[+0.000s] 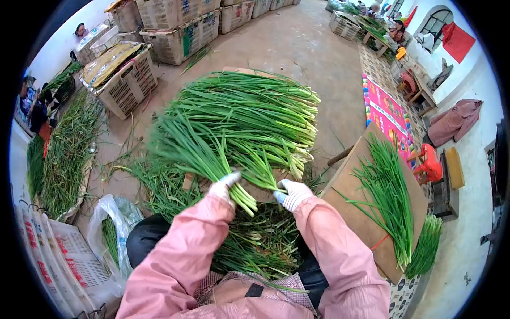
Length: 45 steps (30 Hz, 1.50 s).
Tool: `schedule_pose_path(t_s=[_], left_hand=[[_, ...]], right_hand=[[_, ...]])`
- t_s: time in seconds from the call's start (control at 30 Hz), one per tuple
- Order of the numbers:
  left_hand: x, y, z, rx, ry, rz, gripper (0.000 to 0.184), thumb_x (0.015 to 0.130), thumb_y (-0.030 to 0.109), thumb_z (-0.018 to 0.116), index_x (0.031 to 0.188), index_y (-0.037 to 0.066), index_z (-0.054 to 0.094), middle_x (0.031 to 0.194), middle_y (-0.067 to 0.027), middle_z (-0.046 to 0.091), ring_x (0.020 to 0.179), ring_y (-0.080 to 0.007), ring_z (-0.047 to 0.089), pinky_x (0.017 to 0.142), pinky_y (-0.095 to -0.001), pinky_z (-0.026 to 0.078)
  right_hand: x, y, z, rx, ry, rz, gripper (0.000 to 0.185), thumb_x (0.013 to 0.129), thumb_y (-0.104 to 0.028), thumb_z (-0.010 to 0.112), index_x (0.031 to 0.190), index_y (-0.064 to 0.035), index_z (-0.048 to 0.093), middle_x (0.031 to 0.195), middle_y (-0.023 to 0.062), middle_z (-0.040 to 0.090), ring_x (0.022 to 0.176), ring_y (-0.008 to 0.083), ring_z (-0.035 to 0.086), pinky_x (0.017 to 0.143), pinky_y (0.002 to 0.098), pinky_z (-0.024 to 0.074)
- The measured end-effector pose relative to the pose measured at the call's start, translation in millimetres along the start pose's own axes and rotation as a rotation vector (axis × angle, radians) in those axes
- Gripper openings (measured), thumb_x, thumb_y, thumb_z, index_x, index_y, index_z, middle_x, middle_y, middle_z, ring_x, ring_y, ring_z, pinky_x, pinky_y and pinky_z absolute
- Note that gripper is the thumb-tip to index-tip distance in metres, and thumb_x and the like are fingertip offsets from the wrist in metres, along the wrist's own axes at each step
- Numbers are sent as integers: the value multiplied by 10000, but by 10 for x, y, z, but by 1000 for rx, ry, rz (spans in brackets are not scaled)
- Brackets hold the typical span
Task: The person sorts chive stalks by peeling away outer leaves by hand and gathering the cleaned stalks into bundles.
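My left hand (pixel 225 187), in a light glove, is closed round a bunch of long green stalks (pixel 199 151), whose pale ends point down to the right. Close beside it, my right hand (pixel 293 193), in a striped glove with bluish fingertips, pinches the ends of a few stalks (pixel 264 173). Beyond both hands lies a large heap of green stalks (pixel 239 106), pale ends to the right. Loose leaves and trimmings (pixel 260 239) cover the area below my hands.
A board (pixel 345 186) with a green bunch (pixel 390 191) stands at the right. Plastic crates (pixel 127 80) are at the back left, stacked crates (pixel 50 244) at the lower left, beside a clear bag (pixel 98 223). Other people sit far off at both sides.
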<state>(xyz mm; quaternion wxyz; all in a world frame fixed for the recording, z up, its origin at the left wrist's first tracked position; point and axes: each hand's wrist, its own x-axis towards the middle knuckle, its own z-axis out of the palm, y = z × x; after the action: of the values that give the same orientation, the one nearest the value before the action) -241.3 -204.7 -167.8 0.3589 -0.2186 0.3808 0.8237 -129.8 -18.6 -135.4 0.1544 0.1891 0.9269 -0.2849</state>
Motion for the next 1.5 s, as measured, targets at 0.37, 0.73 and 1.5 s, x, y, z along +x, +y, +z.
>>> schedule_pose_path(t_s=[0.37,0.73,1.5], left_hand=[[-571,1049,-555,119,74,62,244,731,179,640,887,37,519,763,-99,574,661,-283,583,636,-453,512],[-1143,271,-452,-214,33,89,250,745,101,639,965,109,522,952,-123,598,865,-306,578,744,-464,492],[-1367,-525,-677,-149,-251,-194,484,695,153,719,1090,55,457,876,-141,586,793,-301,590,696,-427,506]], right_hand=[[-406,-80,-523,-18,212,38,251,778,-234,560,934,-42,603,818,165,610,775,292,589,706,344,467],[-245,-403,-468,-493,40,227,371,796,-361,524,1086,-131,544,1056,149,551,990,294,533,841,374,443],[-1450,-872,663,904,-466,101,323,857,-336,520,1025,-60,525,709,23,567,542,101,528,503,241,446]])
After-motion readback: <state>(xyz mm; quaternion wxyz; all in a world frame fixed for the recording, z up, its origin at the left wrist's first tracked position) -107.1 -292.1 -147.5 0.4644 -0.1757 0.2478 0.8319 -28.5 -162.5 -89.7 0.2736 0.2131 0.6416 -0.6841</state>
